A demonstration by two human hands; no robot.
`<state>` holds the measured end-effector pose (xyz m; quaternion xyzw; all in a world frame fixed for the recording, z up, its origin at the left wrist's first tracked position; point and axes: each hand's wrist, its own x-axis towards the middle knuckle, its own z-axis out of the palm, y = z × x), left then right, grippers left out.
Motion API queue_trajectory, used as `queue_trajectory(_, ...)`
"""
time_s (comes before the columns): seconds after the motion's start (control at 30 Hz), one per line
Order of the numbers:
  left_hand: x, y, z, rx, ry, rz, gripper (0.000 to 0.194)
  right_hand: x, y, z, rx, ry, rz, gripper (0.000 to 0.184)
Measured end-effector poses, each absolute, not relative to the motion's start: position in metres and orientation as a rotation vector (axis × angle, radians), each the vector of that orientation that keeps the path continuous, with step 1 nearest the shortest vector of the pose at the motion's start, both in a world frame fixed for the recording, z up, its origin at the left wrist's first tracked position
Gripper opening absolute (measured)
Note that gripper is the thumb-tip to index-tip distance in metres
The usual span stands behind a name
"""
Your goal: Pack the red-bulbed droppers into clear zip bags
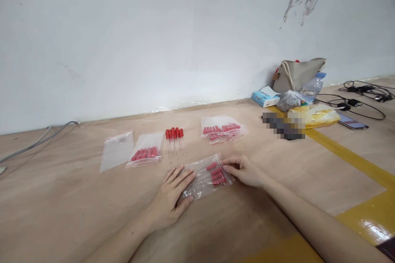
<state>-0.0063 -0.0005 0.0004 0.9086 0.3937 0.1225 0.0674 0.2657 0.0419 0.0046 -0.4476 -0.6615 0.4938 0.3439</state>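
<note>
In front of me a clear zip bag (202, 192) lies flat, with several red-bulbed droppers (217, 175) inside, bulbs toward its right end. My left hand (173, 193) rests flat on the bag's left part, fingers spread. At the bag's right edge, my right hand (247, 171) has thumb and fingers closed on the plastic. Just beyond the bag, loose droppers (175, 133) with red bulbs and thin clear stems lie in a small group. Filled bags of droppers (145, 153) lie to their left, and another stack of filled bags (222, 129) to their right.
An unfilled zip bag (117, 151) lies at the far left. At the back right are a tissue pack (265, 98), a grey cloth bag (299, 76), a yellow package (317, 117), a phone (352, 121) and black cables (364, 90). A grey cable (43, 136) runs along the left.
</note>
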Motion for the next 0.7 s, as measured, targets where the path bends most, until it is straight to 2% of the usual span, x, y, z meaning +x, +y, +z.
queue_trajectory(0.1,-0.007,0.000,-0.001,2.726,1.202,0.410,0.054,0.270,0.041,0.009,-1.237,-1.584,1.494,0.037)
queue_trajectory(0.17,-0.007,0.000,-0.001,2.724,1.196,0.408,0.053,0.272,0.043,0.009,-1.261,-1.566,1.511,0.040)
queue_trajectory(0.37,-0.006,0.001,0.001,2.705,1.185,0.400,0.047,0.258,0.061,0.014,-1.231,-1.753,1.016,0.018)
queue_trajectory(0.5,-0.005,0.001,0.003,2.689,1.172,0.432,0.045,0.222,0.083,0.030,-1.341,-2.005,0.563,0.013)
queue_trajectory(0.7,-0.005,0.000,0.004,2.686,1.166,0.404,0.044,0.148,0.126,0.034,-1.549,-1.999,0.506,0.020)
